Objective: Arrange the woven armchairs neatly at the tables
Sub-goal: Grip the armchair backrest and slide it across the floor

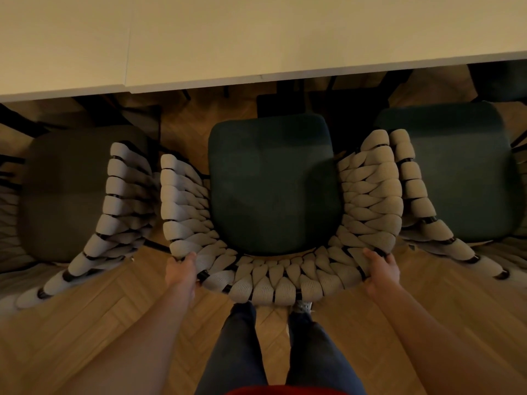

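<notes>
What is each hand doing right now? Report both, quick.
Left hand: fingers grip the middle armchair's woven back.
Right hand: fingers grip the same back, at its other side.

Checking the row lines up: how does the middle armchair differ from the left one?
The middle armchair has a dark green cushion and both hands, left and right, grip its back; the left armchair has a greyer cushion and is untouched. Both share woven rope backs.

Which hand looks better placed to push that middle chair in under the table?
Neither clearly: the left hand and right hand each grip the woven back of the middle chair at opposite ends. Probably both push together toward the table.
</notes>
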`<state>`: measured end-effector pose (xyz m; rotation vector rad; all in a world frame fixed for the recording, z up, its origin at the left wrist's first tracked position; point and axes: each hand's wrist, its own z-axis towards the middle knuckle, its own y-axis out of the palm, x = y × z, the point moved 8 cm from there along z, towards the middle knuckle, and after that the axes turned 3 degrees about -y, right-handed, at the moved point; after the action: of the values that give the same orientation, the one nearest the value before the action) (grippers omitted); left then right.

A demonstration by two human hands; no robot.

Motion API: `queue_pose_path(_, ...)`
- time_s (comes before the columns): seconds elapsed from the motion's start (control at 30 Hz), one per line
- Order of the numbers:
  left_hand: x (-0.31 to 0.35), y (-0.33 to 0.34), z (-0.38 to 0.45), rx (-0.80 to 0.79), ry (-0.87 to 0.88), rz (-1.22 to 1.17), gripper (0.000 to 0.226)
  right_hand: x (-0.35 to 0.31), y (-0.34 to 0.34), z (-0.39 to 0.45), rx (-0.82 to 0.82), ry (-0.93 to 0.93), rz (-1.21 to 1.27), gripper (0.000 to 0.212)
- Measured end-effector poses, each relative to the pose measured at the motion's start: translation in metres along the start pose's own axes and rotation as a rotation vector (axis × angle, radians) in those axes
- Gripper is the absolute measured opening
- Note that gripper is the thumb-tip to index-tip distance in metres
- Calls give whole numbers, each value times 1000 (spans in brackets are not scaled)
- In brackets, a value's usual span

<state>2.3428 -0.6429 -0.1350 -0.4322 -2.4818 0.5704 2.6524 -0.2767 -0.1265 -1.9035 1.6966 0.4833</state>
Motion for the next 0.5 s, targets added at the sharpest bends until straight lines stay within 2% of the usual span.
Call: queue_pose_path(0.5,9,-3,10,-16,-23,-46,57,6,9,-6,4,31,51,50)
